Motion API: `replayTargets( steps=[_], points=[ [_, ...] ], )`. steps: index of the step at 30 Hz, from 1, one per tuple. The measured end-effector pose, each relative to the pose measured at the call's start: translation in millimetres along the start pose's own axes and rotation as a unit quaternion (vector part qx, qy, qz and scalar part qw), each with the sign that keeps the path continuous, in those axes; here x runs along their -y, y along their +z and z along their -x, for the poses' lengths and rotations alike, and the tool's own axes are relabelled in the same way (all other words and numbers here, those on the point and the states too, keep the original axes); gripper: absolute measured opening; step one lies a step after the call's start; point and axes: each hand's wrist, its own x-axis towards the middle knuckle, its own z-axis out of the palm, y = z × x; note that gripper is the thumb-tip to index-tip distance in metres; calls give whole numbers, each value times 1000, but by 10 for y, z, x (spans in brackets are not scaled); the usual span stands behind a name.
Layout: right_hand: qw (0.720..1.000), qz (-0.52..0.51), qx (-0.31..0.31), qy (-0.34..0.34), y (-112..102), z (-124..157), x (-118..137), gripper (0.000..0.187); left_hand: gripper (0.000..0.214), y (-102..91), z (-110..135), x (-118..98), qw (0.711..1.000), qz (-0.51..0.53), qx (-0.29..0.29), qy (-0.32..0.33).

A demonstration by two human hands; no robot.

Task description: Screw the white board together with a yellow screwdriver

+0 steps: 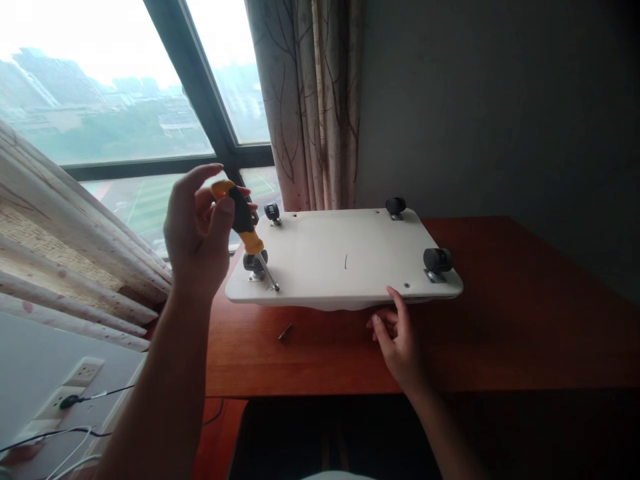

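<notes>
Head view: left hand (197, 227) grasps a yellow-and-black screwdriver (243, 223), tip by the black caster (255, 261) at the 8 o'clock corner of the white flat board (345, 257). The right hand (397, 340), released, braces its 5 o'clock edge. Likely screw-driving: the next turn needs the tip kept seated.

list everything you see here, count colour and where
flat white rectangular board: one, white, lying on the table
small black caster wheels: four, black, one near each board corner
yellow-and-black-handled screwdriver: one, tip on the board by the near-left wheel
small dark screw: one, dark, in front of the board
reddish-brown wooden table: one, under the board
patterned fabric curtains: two, beige, left and behind
white plastic power strip: one, lower left
left hand: grips the screwdriver
right hand: touches the board's near edge
</notes>
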Motion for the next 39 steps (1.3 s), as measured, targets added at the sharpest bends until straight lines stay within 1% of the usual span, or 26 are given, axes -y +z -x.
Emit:
replayTargets(
  steps=[2,3,6,8,9,10,12,14,15,17,20,23,25,28,30,32,34,35,37,39],
  points=[
    [1000,-2,1,-2,1,-2,5,62,32,7,1,0,999,42,21,-3],
    [1000,-2,1,-3,1,-2,5,62,30,10,-6,-4,999,49,21,4],
    [1000,0,1,-3,0,-1,-5,62,34,19,-38,-32,999,13,-10,40],
    [1000,1,2,-1,0,2,-17,62,36,33,-45,-57,998,-25,-34,41],
    [1000,2,2,0,0,3,-24,63,34,43,-40,-67,998,-28,-37,30],
    [1000,1,3,1,0,3,-30,63,31,54,-30,-76,999,-16,-32,15],
    [1000,0,1,1,2,3,-40,63,27,76,-3,-86,999,41,-12,-7],
    [1000,-2,2,-1,5,0,-46,64,25,90,17,-85,996,91,2,-18],
    [1000,-2,2,-2,6,-2,-48,64,23,93,20,-81,995,99,2,-16],
    [1000,0,0,-3,9,-5,-51,64,22,92,13,-71,997,81,-9,8],
    [1000,5,-4,-4,8,-7,-49,64,27,86,-5,-63,998,25,-40,47],
    [1000,8,-3,-7,3,-6,-37,65,27,99,8,-80,998,4,-54,22],
    [1000,9,-2,-9,2,-6,-27,64,24,114,32,-101,998,32,-46,-3],
    [1000,6,-2,-8,4,-3,-21,64,21,123,57,-120,996,79,-34,-18],
    [1000,2,0,-6,7,0,-23,64,21,114,57,-115,997,71,-28,-10],
    [1000,-1,2,-4,9,2,-30,64,26,101,48,-102,998,43,-27,23],
    [1000,-4,3,-2,10,2,-38,64,34,97,44,-93,998,14,-41,52],
    [1000,-6,3,-1,10,1,-43,64,36,100,46,-93,997,2,-50,55],
    [1000,-9,5,2,9,-2,-53,64,31,115,59,-102,997,-2,-62,35],
    [1000,-13,5,4,9,-3,-64,64,24,132,78,-116,998,31,-48,9]
  ],
)
